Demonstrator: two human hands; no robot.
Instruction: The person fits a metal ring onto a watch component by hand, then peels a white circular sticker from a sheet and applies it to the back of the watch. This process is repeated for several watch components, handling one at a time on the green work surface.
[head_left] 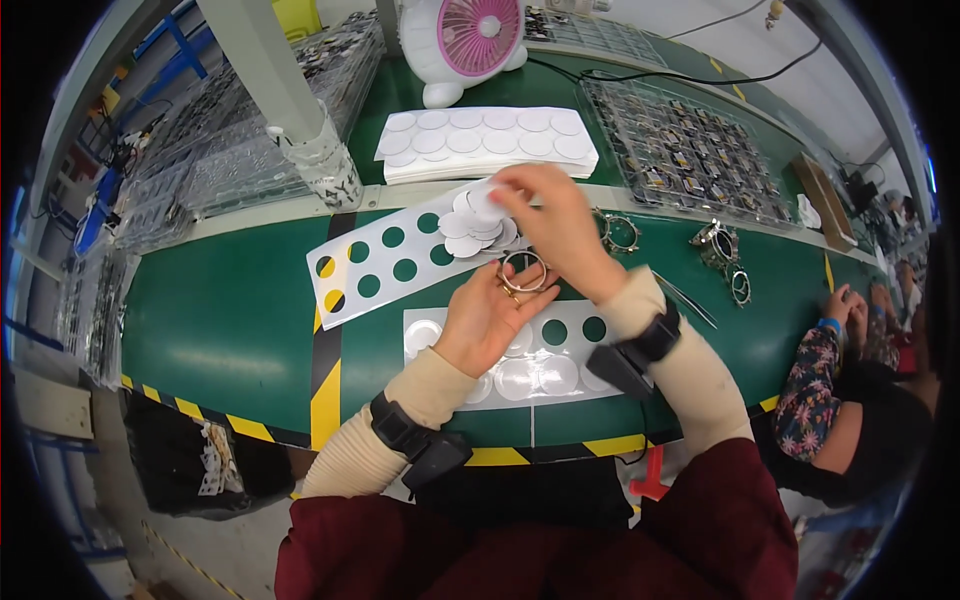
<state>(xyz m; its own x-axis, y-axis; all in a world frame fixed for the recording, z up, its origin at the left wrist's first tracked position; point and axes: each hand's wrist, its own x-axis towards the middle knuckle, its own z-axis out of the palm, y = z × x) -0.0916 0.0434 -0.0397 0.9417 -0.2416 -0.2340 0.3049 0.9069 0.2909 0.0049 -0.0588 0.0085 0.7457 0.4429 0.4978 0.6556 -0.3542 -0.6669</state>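
My left hand (pixel 488 312) is palm up, with its fingers curled around a round metal watch case ring (pixel 524 290). Above and just right of it, my right hand (pixel 558 222) has its fingers pinched at a white round disc (pixel 487 203), blurred by motion, over a loose pile of white discs (pixel 463 243). That pile lies on a white sheet with round holes (pixel 381 262). Below my hands is a second white sheet (pixel 515 392), glossy, with discs still in it and some holes. Metal watch cases (pixel 715 243) and tweezers (pixel 686 300) lie to the right.
A stack of white disc sheets (pixel 490 170) lies beyond a pale rail, before a pink-and-white fan (pixel 465 45). Clear trays of small parts (pixel 690 150) stand at back right, more at left near a post (pixel 265 80). Another person's floral sleeve (pixel 810 390) is at right.
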